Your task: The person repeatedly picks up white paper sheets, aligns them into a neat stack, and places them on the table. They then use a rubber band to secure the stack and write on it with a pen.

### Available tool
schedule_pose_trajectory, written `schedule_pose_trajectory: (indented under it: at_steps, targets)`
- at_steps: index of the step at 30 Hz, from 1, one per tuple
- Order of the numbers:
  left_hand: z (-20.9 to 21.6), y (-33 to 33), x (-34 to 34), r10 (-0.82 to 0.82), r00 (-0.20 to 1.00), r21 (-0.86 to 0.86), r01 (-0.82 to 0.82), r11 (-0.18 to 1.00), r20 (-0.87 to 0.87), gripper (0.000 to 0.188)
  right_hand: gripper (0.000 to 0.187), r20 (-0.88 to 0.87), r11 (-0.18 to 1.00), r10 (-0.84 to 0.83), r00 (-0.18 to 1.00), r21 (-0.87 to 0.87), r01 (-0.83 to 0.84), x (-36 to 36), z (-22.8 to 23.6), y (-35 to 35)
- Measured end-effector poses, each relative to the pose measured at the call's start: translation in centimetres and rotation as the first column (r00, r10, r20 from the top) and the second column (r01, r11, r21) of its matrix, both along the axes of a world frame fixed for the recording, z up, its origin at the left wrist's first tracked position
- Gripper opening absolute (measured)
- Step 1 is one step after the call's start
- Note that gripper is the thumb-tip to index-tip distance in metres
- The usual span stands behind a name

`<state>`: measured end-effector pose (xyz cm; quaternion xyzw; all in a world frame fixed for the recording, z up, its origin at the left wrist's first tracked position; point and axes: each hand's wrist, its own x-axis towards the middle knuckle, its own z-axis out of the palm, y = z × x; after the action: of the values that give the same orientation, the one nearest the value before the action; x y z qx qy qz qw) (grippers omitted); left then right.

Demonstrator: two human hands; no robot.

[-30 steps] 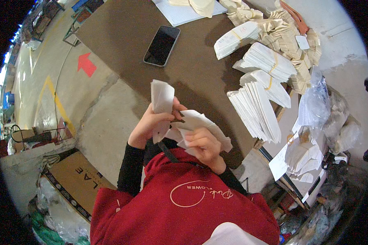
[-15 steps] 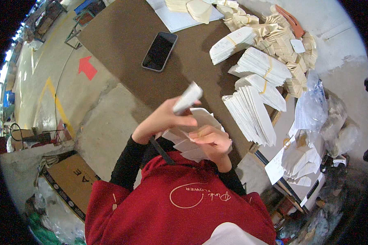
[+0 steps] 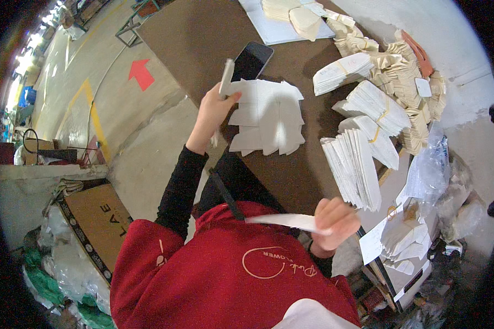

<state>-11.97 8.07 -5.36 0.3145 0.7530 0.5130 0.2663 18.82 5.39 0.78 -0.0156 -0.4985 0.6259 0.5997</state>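
Observation:
Rows of overlapping white paper-like pieces (image 3: 269,118) lie on the brown table in front of me. At their left edge is my left hand (image 3: 210,115), closed on a narrow, light-coloured piece (image 3: 226,77) that stands up edge-on from the fingers. Its thumb reaches to the corner of the rows; contact is unclear. My right hand (image 3: 337,218) is lower right, off the table's near edge, somewhat blurred. Closed fingers there hold a long white strip (image 3: 288,221), which points left across my red top.
A phone (image 3: 252,59) lies just beyond the rows. Banded stacks of white pieces (image 3: 372,107) and a loose fanned stack (image 3: 352,170) stand on the right, with cream bundles (image 3: 403,66) behind. A clear plastic bag (image 3: 431,159) hangs at the right edge.
My hands have parted: the left went forward over the table, the right back toward me with the strip. The white rows, held near my body before, now lie flat. The view shifted slightly.

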Motion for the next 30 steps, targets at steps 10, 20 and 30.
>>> schedule_pose_trajectory:
  at_steps: [10, 20, 30]
  targets:
    - [4.9, -6.1, 8.2, -0.286, 0.25, 0.258, 0.138, 0.956, 0.925, 0.088, 0.025, 0.705, 0.979, 0.093, 0.703, -0.194, 0.066, -5.7, 2.9, 4.4]
    - [2.4, -8.4, 10.3, -0.346, 0.487, 0.304, 0.166, 0.938, 0.802, 0.044, 0.022, 0.801, 0.975, -0.213, 0.559, 0.212, 0.068, -11.6, 0.8, 4.0]
    - [1.8, -9.0, 9.7, -0.37, 0.669, 0.398, 0.12, 0.91, 0.645, 0.063, 0.026, 0.852, 0.989, -0.12, 0.509, 0.058, 0.138, -12.6, -0.4, 3.4]
